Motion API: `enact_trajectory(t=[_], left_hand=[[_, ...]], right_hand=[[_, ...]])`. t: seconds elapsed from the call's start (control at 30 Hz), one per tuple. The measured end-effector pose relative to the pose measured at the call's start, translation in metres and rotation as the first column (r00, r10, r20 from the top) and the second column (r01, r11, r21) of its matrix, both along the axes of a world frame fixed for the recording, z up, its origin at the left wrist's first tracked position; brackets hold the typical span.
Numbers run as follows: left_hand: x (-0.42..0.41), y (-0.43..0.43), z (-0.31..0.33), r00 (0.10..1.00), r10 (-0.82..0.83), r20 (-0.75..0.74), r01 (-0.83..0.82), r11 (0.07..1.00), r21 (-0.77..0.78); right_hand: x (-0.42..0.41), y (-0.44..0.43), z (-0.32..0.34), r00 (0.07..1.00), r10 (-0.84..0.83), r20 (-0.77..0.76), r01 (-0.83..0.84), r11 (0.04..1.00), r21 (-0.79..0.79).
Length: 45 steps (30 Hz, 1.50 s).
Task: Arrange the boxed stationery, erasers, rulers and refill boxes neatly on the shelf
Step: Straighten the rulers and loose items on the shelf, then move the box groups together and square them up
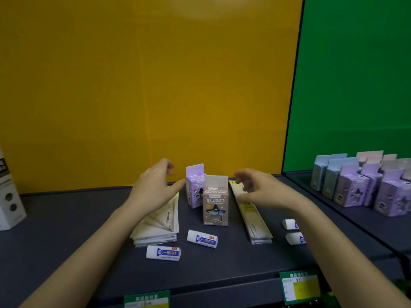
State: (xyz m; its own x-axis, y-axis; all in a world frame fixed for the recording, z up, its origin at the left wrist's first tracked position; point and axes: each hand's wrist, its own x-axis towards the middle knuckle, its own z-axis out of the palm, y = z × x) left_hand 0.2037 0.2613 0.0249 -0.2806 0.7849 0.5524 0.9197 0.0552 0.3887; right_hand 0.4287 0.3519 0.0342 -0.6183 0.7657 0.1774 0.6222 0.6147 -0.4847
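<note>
**Left hand (155, 185) and right hand (260, 187) hover empty on either side of the grey box (215, 203)**

A yellow wall (133, 85) rises behind the grey box and fills most of the view. A green wall (355, 74) begins well to the right of it. The dark shelf (66, 230) carries the grey box upright near its middle.

Far to the right of the grey box, rows of purple and blue boxes (355, 185) stand upright in front of the green wall. Far to its left, a white box (9, 196) is cut off by the edge of the view.

The left hand hangs left of the grey box, its fingers loosely curved and spread, gripping nothing. The right hand hangs right of the grey box with its fingers parted and bent. Whether they touch what lies below cannot be told.

A stack of set squares (160, 227) lies flat just left of the grey box, under the left hand. A stack of long rulers (255, 221) lies flat just right of it, running front to back, with its far end under the right hand.

A purple box (194, 185) stands upright just behind and left of the grey box, near the left thumb.

Two erasers (163, 252) (202, 238) lie in front of the grey box, towards the left. Two more erasers (290, 224) (294, 238) lie well to its right, partly hidden by the right forearm.

Two green labels (146, 300) (300, 285) sit on the shelf's front edge, one front-left and one front-right of the grey box.
</note>
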Motion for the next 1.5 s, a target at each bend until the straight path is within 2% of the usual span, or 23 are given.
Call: enact_trajectory(t=[0.07, 0.2, 0.27, 0.47, 0.6, 0.73, 1.0, 1.23, 1.5], left_hand=[[0.002, 0.018, 0.003, 0.989, -0.018, 0.147, 0.032, 0.995, -0.095], [0.005, 0.047, 0.000, 0.888, -0.088, 0.452, 0.195, 0.961, -0.195], [0.006, 0.055, -0.004, 0.857, -0.097, 0.507, 0.230, 0.951, -0.206], [0.007, 0.060, -0.005, 0.888, -0.144, 0.436, 0.217, 0.968, -0.123], [-0.002, 0.055, 0.011, 0.890, -0.202, 0.408, 0.234, 0.972, -0.028], [0.014, 0.042, 0.037, 0.883, -0.328, 0.335, 0.334, 0.942, 0.041], [0.083, 0.030, 0.061, 0.783, -0.528, 0.328, 0.543, 0.838, 0.054], [0.158, 0.049, 0.060, 0.775, -0.571, 0.271, 0.594, 0.804, -0.004], [0.266, 0.084, 0.043, 0.755, -0.537, 0.378, 0.564, 0.825, 0.045]], right_hand=[[-0.009, -0.005, 0.005, 0.994, 0.110, 0.031, -0.107, 0.991, -0.083], [-0.024, -0.006, -0.001, 0.993, 0.121, -0.002, -0.121, 0.991, -0.060], [-0.031, -0.004, -0.007, 0.990, 0.138, -0.033, -0.140, 0.988, -0.068], [-0.032, -0.008, -0.011, 0.986, 0.137, -0.099, -0.143, 0.989, -0.047], [-0.015, -0.014, 0.001, 0.969, 0.085, -0.234, -0.086, 0.996, 0.006], [0.017, -0.025, 0.010, 0.940, 0.030, -0.339, -0.015, 0.999, 0.047], [0.096, -0.032, 0.004, 0.845, -0.130, -0.518, 0.125, 0.991, -0.044], [0.176, -0.021, -0.001, 0.816, -0.184, -0.548, 0.167, 0.983, -0.081], [0.290, 0.006, -0.004, 0.874, -0.153, -0.461, 0.160, 0.987, -0.024]])
